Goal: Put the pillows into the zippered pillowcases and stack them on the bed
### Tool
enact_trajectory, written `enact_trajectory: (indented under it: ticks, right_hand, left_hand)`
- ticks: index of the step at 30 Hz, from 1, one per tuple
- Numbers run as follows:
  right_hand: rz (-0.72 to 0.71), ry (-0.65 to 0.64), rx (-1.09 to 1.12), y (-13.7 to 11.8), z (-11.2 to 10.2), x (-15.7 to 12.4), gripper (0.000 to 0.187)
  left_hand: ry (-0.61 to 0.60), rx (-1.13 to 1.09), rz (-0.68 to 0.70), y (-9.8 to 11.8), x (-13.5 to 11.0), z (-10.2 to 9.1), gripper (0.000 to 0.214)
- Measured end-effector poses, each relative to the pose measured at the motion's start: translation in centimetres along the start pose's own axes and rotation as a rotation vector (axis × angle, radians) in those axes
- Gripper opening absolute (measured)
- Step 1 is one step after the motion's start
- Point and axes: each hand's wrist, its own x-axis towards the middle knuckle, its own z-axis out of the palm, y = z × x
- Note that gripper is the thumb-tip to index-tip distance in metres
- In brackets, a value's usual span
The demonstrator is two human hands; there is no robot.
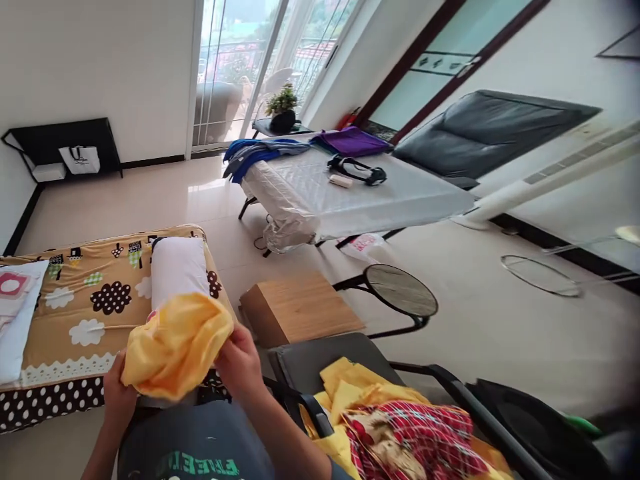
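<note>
A: What are the hands doing?

B: Both grip a yellow cloth [177, 343] in front of the chest. The left hand [117, 393] pinches its lower corner; the right hand [240, 363] clutches the right edge.

A: How would it handle?

B: Soft, light and floppy, I'd judge; best held by hems or corners.

A: Any containers?

B: A chair seat [315, 360] at right holds more yellow and red-checked fabric [400, 433]. A white bag [80, 160] sits far off, contents unseen.

One camera, worn on the head, looks forward and down, tilted sideways. Near at the bottom are both hands and a chair [320, 360]; the bed [75, 320] lies left, the glass doors [250, 60] far ahead.
</note>
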Motion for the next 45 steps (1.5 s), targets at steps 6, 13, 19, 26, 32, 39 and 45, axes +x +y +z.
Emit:
enact_trajectory:
  ticks: [6,13,19,26,32,39,45]
  right_hand:
    - [0.162,0.337,0.175,5.5,5.6,5.4,0.047]
    - [0.047,0.404,0.023,9.3,10.6,6.5,0.043]
    - [-0.222,0.26,-0.268,9.4,11.7,6.8,0.028]
    - [-0.161,0.269,-0.1,7.3,11.6,11.3,0.033]
    - [0.204,-0.156,-0.315,6.3,8.9,14.9,0.051]
    - [-0.046,-0.161,-0.463,7.5,8.4,16.3,0.017]
    - [-0.301,-0.055,-0.512,6.1,9.7,14.6,0.012]
  left_hand:
    - [-0.106,0.016,0.159,-2.1,6.1,-9.9,0.025]
    - [-0.169,0.227,0.362,-4.0,12.1,-17.4,0.032]
    - [-0.064,0.348,0.457,-5.3,16.6,-19.8,0.033]
    - [-0.523,0.31,0.31,-1.8,17.9,-21.2,0.036]
    - [-0.226,0.325,0.134,-1.8,17.8,-22.0,0.032]
    - [0.256,0.357,-0.067,-3.8,14.6,-25.3,0.045]
    - [0.264,0.314,-0.118,-2.5,14.6,-28.1,0.044]
